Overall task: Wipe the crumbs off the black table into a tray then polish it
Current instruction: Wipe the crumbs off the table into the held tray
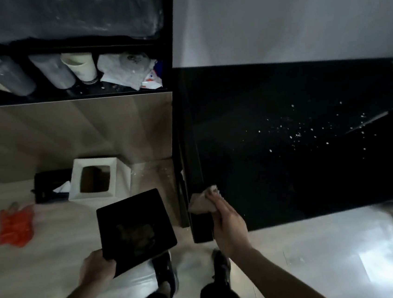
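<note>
Crumbs (293,136), pale specks too many and too small for me to count, lie scattered over the far right part of the one black table (246,100), well apart from both hands. My right hand (227,223) rests at the table's near left corner, fingers fairly straight and pressing down on a single crumpled pale cloth (204,200) that hangs a little over the edge. My left hand (96,268) grips the near corner of one black square tray (135,225), fingers curled under it, and holds it out over the floor just left of the table; dim brownish bits show in its middle. On the floor beyond the tray stands one white box bin (96,178) with a square opening, and one orange plastic bag (14,227) lies further left. Up on the dark shelf (69,99) I see one white cup (80,66) beside crumpled wrappers (131,70); there is red and blue print on them, but I cannot read it.
</note>
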Available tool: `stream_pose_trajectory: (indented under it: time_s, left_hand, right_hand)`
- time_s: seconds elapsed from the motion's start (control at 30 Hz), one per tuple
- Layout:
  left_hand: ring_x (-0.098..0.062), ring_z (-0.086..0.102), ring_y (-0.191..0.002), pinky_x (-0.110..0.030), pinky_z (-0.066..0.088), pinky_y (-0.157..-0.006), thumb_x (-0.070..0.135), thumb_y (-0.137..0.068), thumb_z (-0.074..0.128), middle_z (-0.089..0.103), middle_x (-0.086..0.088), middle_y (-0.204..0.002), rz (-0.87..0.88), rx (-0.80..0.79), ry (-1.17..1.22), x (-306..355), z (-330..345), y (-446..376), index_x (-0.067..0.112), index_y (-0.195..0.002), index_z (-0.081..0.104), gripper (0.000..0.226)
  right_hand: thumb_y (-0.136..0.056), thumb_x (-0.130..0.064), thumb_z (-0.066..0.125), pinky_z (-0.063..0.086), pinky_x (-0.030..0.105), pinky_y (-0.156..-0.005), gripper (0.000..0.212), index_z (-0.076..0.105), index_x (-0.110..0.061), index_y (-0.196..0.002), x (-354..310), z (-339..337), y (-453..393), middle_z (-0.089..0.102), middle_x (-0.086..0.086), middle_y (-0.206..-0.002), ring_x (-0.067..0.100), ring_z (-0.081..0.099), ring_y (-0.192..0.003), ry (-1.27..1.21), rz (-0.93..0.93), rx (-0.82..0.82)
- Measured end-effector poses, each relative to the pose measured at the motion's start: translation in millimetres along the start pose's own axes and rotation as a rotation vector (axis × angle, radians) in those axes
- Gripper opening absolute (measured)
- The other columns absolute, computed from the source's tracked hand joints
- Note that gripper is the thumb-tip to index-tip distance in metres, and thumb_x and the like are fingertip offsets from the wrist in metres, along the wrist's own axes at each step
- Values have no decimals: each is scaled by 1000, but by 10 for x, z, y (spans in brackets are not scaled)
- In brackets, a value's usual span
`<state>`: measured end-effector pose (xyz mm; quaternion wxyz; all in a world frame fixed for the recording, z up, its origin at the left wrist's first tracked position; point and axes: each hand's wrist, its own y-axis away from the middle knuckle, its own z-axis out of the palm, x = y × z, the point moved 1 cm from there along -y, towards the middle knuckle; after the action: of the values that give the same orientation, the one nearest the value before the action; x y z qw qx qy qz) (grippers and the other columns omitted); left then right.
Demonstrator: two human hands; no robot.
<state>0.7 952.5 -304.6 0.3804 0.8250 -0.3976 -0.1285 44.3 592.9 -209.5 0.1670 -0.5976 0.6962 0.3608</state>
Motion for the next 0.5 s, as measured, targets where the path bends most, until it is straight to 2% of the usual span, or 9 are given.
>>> stream_pose_trajectory:
  time_s: [0.07, 0.17, 0.23, 0.37, 0.5]
  left_hand:
    - [-31, 60, -65, -31, 45, -57, 9, -82, 55, 68, -11, -71, 11, 30, 34, -87, -28, 303, 16, -76, 68, 15]
    - [-35, 67, -71, -33, 46, -58, 8, -78, 56, 72, -14, -73, 7, 45, 33, -187, -12, 671, 13, -76, 70, 15]
    - [-34, 69, -68, -32, 46, -54, 8, -79, 57, 71, -11, -68, 9, 16, 30, -223, 40, 895, 14, -75, 70, 15]
    - [-31, 68, -64, -29, 47, -52, 9, -77, 58, 68, -7, -60, -37, 19, 36, -141, 235, 1304, 15, -74, 69, 13]
    - [-16, 61, -43, -22, 44, -46, 11, -78, 61, 63, 0, -47, -139, 64, 70, 98, 515, 1801, 15, -76, 70, 10]
  right_hand:
    - [-105, -19, 49, 49, 34, -109, 52, 44, -42, -150, 12, -129, 182, 51, -16, -152, 7, 50, -139, -58, 23, 25]
    - [-104, -15, 50, 45, 31, -113, 51, 47, -35, -151, 69, -341, 334, 55, -12, -149, 7, 48, -138, -146, 53, 56]
    - [-105, -15, 51, 45, 32, -113, 50, 48, -34, -151, 150, -500, 393, 56, -11, -148, 8, 48, -138, -176, 70, 53]
    - [-104, -17, 53, 49, 42, -111, 46, 51, -30, -148, 491, -854, 338, 62, -7, -143, 13, 55, -134, -211, 41, 30]
    - [-105, -18, 54, 54, 44, -105, 45, 50, -28, -149, 883, -1315, 159, 65, -6, -138, 16, 63, -125, -188, 16, -7]
